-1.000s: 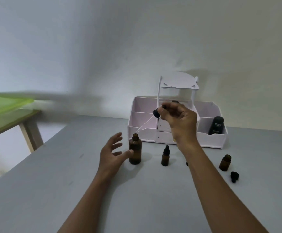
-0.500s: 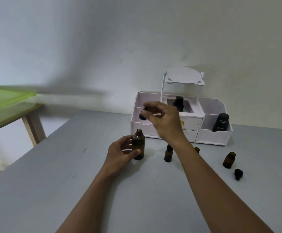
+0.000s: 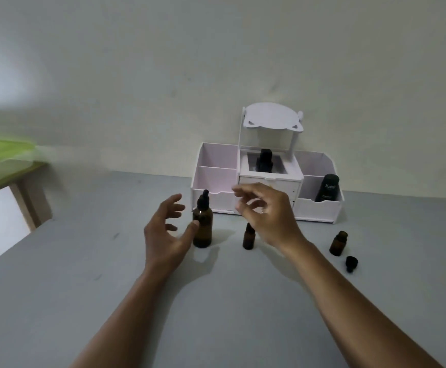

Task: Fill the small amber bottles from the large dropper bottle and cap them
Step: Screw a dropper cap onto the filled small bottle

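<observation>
The large amber dropper bottle [image 3: 203, 225] stands upright on the grey table [image 3: 83, 274] with its black dropper top seated in its neck. My left hand [image 3: 167, 236] is spread open just left of it, thumb tip touching the bottle's side. My right hand [image 3: 265, 213] hovers empty above a small capped amber bottle [image 3: 248, 239], fingers loosely apart. Farther right stands a small amber bottle [image 3: 338, 243] without a cap, and a loose black cap [image 3: 351, 263] lies beside it.
A white desk organizer [image 3: 216, 181] with drawers and a raised shelf stands against the wall behind the bottles; it holds a black bottle [image 3: 327, 187] on the right and a dark bottle [image 3: 264, 160] in the middle. A green-topped table [image 3: 1, 160] is at far left.
My right hand put the dropper back into the large bottle and let go, then moved right. My left hand released its grip on the bottle and opened.
</observation>
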A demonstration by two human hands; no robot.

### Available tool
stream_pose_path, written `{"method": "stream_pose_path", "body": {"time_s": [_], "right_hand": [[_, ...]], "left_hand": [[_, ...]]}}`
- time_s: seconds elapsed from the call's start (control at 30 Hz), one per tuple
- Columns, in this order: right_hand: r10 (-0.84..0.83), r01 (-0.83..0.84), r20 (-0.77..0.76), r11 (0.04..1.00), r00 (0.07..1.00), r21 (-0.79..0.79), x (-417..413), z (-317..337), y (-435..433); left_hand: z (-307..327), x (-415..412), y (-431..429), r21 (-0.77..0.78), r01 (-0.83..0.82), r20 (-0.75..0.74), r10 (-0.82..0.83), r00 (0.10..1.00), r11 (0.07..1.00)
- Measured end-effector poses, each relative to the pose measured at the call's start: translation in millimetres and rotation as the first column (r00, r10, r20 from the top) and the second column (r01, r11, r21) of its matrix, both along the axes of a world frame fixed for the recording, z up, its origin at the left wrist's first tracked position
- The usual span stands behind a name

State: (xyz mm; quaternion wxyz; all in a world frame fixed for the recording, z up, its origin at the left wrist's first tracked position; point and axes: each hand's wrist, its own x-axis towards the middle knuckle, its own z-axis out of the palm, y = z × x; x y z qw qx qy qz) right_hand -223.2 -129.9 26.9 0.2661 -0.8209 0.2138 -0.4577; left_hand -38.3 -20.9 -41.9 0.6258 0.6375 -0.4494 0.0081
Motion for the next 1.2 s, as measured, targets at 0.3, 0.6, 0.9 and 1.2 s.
{"method": "stream_pose_path", "body": {"time_s": [0.3, 0.6, 0.9, 1.2], "right_hand": [[-0.254, 0.238, -0.465, 0.967, 0.848, -0.094, -132, -55, -16], [-0.246, 0.190, -0.553, 0.969, 0.796, -0.158, -140, -61, -16], [-0.296, 0.159, 0.311, 0.903, 0.903, 0.398, -111, -20, -41], [-0.313, 0.278, 0.085, 0.916, 0.946, 0.289, -96, -48, -55]], "left_hand": [[17, -110, 2, -0.083, 0.214, -0.139, -0.224, 0.965, 0.973], [-6, -178, -54, 0.260, 0.369, -0.360, -0.265, 0.894, 0.892], [-8, -165, -96, 0.293, 0.323, -0.353, -0.212, 0.911, 0.900], [-7, -162, -100, 0.270, 0.343, -0.235, -0.284, 0.930, 0.900]]}}
